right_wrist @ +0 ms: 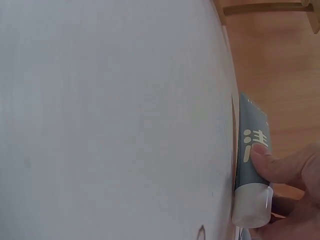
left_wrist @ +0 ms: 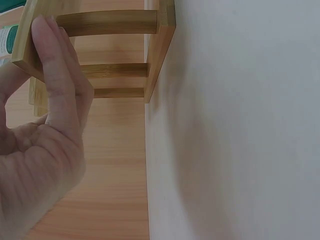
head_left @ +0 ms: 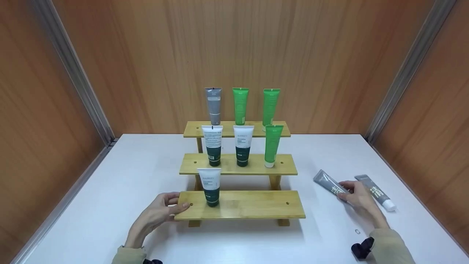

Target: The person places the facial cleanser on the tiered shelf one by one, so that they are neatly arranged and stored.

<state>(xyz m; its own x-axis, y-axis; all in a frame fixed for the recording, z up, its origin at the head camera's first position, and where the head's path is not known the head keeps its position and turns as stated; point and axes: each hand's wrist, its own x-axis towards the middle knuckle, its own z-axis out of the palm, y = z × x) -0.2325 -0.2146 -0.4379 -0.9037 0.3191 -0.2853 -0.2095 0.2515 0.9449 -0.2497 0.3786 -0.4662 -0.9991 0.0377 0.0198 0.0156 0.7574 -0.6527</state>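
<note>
My left hand (head_left: 157,214) pinches the left end of the lowest board of a three-tier bamboo stand (head_left: 253,205); in the left wrist view its fingers (left_wrist: 60,85) lie along the board's underside. A white and dark green tube (head_left: 210,187) stands on that board, just right of the thumb. Over on the right, my right hand (head_left: 361,200) grips a grey squeeze tube (head_left: 328,182) lying on the table. The right wrist view shows the thumb across its printed side, near the white cap (right_wrist: 252,205). Another grey tube (head_left: 375,192) lies just beyond that hand.
On the middle board stand two white and dark green tubes (head_left: 242,146) and a green tube (head_left: 273,146). The top board bears a grey tube (head_left: 214,106) and two green tubes (head_left: 240,106). Wooden panels enclose the white table (head_left: 146,165). A small ring (head_left: 357,231) lies near my right wrist.
</note>
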